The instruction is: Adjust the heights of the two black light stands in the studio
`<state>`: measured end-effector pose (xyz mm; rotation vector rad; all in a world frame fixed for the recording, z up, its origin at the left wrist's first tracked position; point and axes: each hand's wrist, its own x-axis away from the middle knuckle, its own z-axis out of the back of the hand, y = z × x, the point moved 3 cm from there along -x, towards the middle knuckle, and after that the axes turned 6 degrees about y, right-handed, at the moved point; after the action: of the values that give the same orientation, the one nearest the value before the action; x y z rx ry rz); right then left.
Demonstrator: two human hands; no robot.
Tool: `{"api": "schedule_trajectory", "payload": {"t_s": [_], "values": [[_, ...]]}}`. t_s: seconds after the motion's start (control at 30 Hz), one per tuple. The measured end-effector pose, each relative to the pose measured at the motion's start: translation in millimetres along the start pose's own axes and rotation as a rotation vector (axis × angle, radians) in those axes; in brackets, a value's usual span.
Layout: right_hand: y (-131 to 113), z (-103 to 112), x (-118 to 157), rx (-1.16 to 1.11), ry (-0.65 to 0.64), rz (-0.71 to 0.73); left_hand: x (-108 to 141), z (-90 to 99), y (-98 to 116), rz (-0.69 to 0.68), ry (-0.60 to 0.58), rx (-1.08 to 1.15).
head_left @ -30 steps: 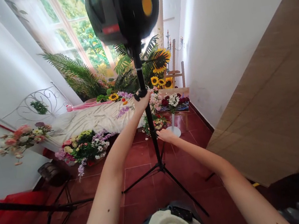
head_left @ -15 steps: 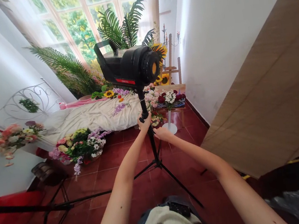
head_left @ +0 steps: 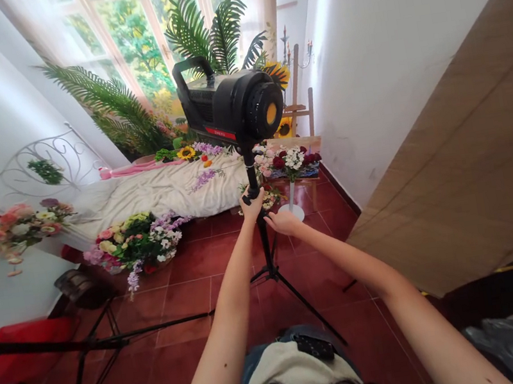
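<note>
A black studio light [head_left: 228,105] with a top handle and a yellow-orange front disc sits on a black light stand [head_left: 265,242]. My left hand [head_left: 253,205] is wrapped round the stand's pole just under the light, at a collar. Slightly lower and to the right, my right hand [head_left: 281,221] is closed at the pole, its fingers at a small part, perhaps a knob, that is too small to make out. The stand's legs are spread on the red tiled floor [head_left: 191,306].
Beyond stands a bed with a cream cover [head_left: 164,193], flowers [head_left: 137,240] beside it. A second black stand [head_left: 90,345] lies at the left. A brown panel [head_left: 462,140] leans at the right. A white-based flower stand [head_left: 293,212] is behind my right hand.
The light, the pole and both my hands have shifted slightly to the right in view. My grips look the same.
</note>
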<state>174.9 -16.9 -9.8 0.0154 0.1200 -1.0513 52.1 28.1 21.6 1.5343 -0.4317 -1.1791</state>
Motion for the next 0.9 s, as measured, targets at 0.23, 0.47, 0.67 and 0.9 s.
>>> {"api": "schedule_trajectory", "payload": {"t_s": [0.23,0.47,0.67,0.9], "values": [[8,-18,-2,-0.311,0.111,-0.107,3,0.7,-4,0.078,-0.017,-0.006],[0,-65,-10,-1.416,0.029,-0.456,4,2.1,0,0.085,-0.003,-0.018],[-33,-71,-10,-2.392,0.070,-0.508,4,0.7,1,0.087,-0.025,0.030],[-30,-60,-8,-2.175,0.024,-0.507,2,0.9,-1,0.102,-0.025,0.011]]}}
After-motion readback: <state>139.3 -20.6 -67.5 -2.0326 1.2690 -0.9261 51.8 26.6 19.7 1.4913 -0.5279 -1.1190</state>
